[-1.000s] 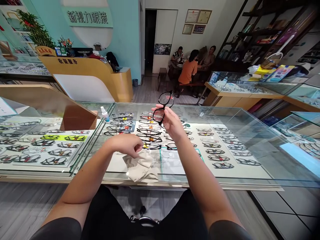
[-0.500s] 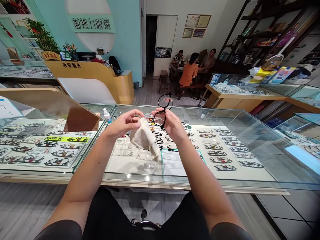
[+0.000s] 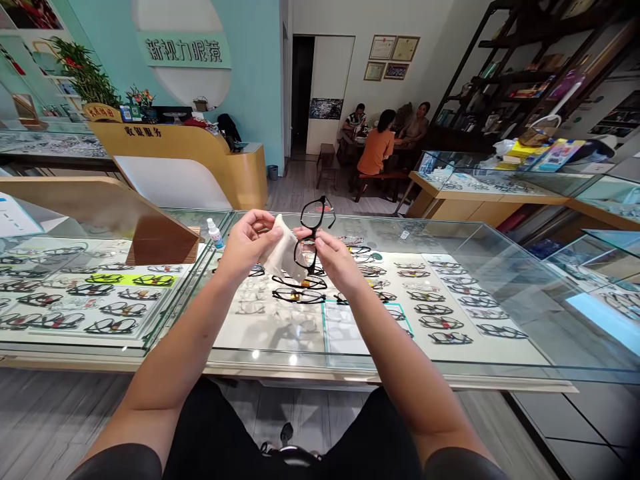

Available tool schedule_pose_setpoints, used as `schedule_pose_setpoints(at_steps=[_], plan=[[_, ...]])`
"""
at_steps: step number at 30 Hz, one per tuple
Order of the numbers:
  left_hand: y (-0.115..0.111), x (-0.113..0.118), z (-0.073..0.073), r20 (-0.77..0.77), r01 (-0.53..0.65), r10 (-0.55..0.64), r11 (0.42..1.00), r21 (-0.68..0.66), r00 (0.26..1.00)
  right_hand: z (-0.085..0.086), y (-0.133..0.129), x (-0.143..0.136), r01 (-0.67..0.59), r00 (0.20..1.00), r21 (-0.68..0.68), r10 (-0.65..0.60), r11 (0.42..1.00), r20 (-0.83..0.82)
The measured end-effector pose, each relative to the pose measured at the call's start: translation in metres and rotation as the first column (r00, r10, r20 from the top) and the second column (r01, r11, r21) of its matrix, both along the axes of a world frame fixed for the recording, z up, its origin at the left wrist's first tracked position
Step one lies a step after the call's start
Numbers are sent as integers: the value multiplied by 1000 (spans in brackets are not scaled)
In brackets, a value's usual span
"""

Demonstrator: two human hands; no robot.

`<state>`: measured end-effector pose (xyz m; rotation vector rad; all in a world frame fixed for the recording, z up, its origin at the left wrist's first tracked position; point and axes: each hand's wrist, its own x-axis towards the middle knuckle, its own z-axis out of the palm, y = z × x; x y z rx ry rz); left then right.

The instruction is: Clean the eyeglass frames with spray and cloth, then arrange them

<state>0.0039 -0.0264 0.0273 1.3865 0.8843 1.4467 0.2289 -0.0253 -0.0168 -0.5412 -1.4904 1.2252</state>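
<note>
Above the glass counter, my left hand [image 3: 251, 241] pinches a pale cream cleaning cloth [image 3: 284, 255] that hangs down from the fingers. My right hand [image 3: 336, 260] grips a pair of black-framed eyeglasses [image 3: 313, 231] near the bridge, the frame turned upright with one lens above the other. The cloth's right edge is close to the lower lens; whether they touch I cannot tell. A small white spray bottle [image 3: 215, 234] with a blue label stands on the counter, left of my left hand.
Beneath the glass top of the display case [image 3: 465, 347] lie several rows of eyeglasses. A brown wooden stand [image 3: 163, 247] is at the left. Beyond are a yellow cashier desk [image 3: 245, 175], another display case [image 3: 450, 190] and several seated people [image 3: 376, 153].
My right hand has brought the eyeglasses left and slightly down, nearer the cloth. My left hand has lifted the cloth a little, and it is now bunched closer to the lower lens.
</note>
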Motion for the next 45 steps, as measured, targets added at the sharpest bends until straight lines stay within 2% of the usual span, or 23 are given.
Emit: schedule_pose_setpoints(at_steps=[5, 11, 13, 20, 28, 34, 39, 45], plan=[[0, 8, -6, 75, 70, -65, 995, -69, 995, -1, -3, -3, 15, 999, 35, -16, 999, 47], [-3, 5, -2, 287, 343, -290, 927, -153, 913, -2, -2, -4, 84, 995, -33, -85, 996, -47], [-5, 4, -1, 320, 393, -327, 904, -168, 889, -4, 1, -5, 119, 990, -58, -123, 991, -68], [-2, 12, -10, 324, 345, -285, 927, -144, 902, -8, 5, -6, 173, 980, -80, -180, 982, -84], [-5, 32, -23, 215, 296, -303, 953, 63, 928, -10, 2, -10, 152, 986, -53, -155, 987, -55], [-6, 37, -34, 168, 242, -238, 970, -1, 956, -8, -5, -18, 209, 976, 10, -208, 978, -59], [-11, 38, -32, 126, 378, -363, 917, -129, 923, -5, -8, -18, 145, 987, 25, -143, 989, -70], [-15, 35, -28, 93, 382, -371, 905, -188, 924, -2, -13, -16, 125, 992, -35, -125, 992, 3]])
